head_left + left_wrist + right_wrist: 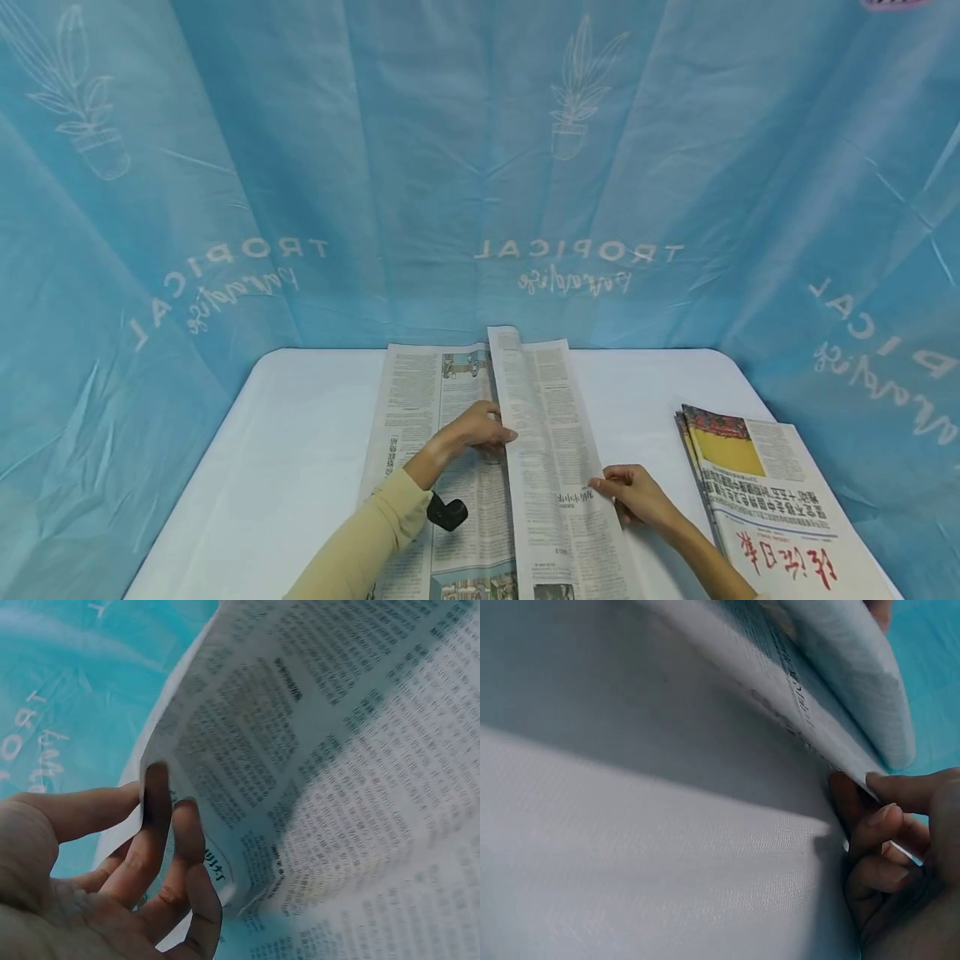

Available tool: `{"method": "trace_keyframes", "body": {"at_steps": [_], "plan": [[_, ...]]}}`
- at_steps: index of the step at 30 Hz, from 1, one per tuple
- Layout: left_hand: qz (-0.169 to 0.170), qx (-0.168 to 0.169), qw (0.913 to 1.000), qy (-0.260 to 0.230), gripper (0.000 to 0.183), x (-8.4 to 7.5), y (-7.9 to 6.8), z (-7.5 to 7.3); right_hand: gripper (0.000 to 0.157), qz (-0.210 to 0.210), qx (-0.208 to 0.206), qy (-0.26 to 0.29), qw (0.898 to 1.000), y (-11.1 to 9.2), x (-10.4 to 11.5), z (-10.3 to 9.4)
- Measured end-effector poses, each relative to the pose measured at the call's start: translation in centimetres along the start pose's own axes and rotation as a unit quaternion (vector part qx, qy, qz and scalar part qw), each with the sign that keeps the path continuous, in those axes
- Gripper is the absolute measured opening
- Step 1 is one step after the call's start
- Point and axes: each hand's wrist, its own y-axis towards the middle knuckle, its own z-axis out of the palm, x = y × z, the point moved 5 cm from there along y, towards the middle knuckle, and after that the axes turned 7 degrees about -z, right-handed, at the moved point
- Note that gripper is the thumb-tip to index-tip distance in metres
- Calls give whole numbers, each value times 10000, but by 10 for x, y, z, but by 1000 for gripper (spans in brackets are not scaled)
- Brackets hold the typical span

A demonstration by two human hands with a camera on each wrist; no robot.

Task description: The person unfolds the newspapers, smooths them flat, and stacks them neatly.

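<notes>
An opened newspaper (401, 400) lies on the white table, one of its pages lifted and curling over near the middle. My left hand (480, 427) pinches the free edge of that raised page between thumb and fingers; the left wrist view shows the printed page (247, 735) rising from the hand (127, 855). On the other side, my right hand (636, 495) pinches the newspaper's right edge. In the right wrist view the hand (892, 840) has its thumb on top of the sheet and fingers beneath, with the edge slightly off the table.
A stack of folded newspapers (787, 500) lies at the table's right side. The white table (300, 450) reaches back to a blue curtain (420, 167) with printed lettering. A black strap-on device (447, 512) sits at the left wrist.
</notes>
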Motion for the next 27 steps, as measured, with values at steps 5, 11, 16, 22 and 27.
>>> {"method": "trace_keyframes", "body": {"at_steps": [5, 11, 16, 22, 27], "plan": [[-28, -215, 9993, -294, 38, 12, -8, -10, 28, -57, -438, -233, 9988, 3, 3, 1], [163, -280, 9973, -660, 49, 27, -24, -31, 23, -129, -796, -593, 9950, 6, 8, -1], [244, -492, 9958, -733, 62, 41, -39, -55, 20, -59, -887, -845, 9924, 6, 8, -4], [-99, -982, 9940, -461, 70, 64, -59, -87, 18, 189, -978, -918, 9908, 5, 7, -7], [-381, -1207, 9919, 89, 58, 82, -75, -109, 20, 290, -923, -826, 9919, 3, 6, -10]]}}
